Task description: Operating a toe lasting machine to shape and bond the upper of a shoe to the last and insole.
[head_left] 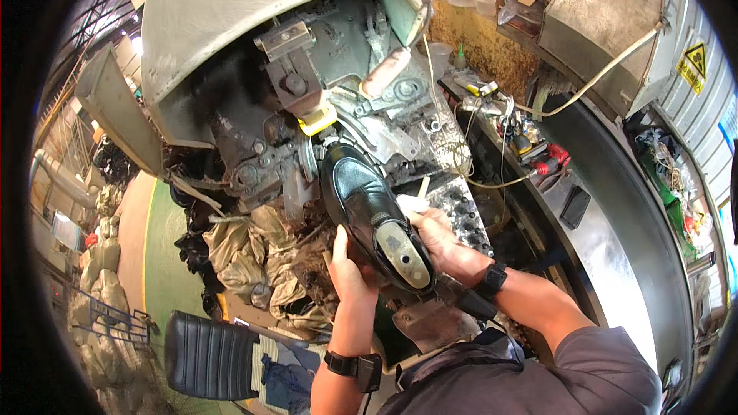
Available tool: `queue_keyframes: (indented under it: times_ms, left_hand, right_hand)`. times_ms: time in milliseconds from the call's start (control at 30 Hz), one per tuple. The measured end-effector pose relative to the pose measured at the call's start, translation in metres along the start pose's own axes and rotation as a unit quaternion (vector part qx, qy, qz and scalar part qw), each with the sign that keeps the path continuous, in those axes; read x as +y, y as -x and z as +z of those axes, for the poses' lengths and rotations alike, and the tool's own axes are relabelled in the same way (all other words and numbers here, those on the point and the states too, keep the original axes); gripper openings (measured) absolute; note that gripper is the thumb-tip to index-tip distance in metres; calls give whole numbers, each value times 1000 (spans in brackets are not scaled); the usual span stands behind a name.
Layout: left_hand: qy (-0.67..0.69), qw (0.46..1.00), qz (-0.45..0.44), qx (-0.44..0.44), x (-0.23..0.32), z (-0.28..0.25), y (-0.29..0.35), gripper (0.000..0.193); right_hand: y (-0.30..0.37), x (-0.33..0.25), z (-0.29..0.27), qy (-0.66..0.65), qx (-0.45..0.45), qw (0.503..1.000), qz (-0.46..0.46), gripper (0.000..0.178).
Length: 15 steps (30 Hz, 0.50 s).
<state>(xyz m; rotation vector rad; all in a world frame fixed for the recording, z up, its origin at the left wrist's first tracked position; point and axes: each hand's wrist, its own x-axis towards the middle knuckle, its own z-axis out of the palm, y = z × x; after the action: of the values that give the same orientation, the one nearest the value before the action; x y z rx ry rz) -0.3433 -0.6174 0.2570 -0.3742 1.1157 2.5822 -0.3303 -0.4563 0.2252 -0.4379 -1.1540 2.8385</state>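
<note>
Head view, left hand (pixel 354 275), right hand (pixel 444 242), both gripping black shoe (pixel 361 194)

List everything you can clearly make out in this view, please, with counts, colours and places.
Dress shoe: one, black, between both hands
Shoe last: one, pale grey, inside the shoe
Machine: one, pale grey casing, beyond the shoe
Crumpled fabric: one heap, beige, below the machine
Chair: one, black, lower left
Power tool: one, red and black, right-hand bench
Phone: one, black, same bench
Warning sign: one, yellow, right wall
Wristbands: two, black, one per wrist
Left hand: one, shoe's left side
Right hand: one, shoe's right side
</note>
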Motion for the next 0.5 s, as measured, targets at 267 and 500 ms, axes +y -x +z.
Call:
queue_keyframes:
  times_ms: [267,500]
  left_hand:
    - [41,997,-53,40,-5,-30,-74,38]
    - [113,988,-104,25,-1,-24,-88,43]
  right_hand:
    - [-50,20,7,27,67,997,12,16]
    - [-70,29,10,23,119,992,-34,17]
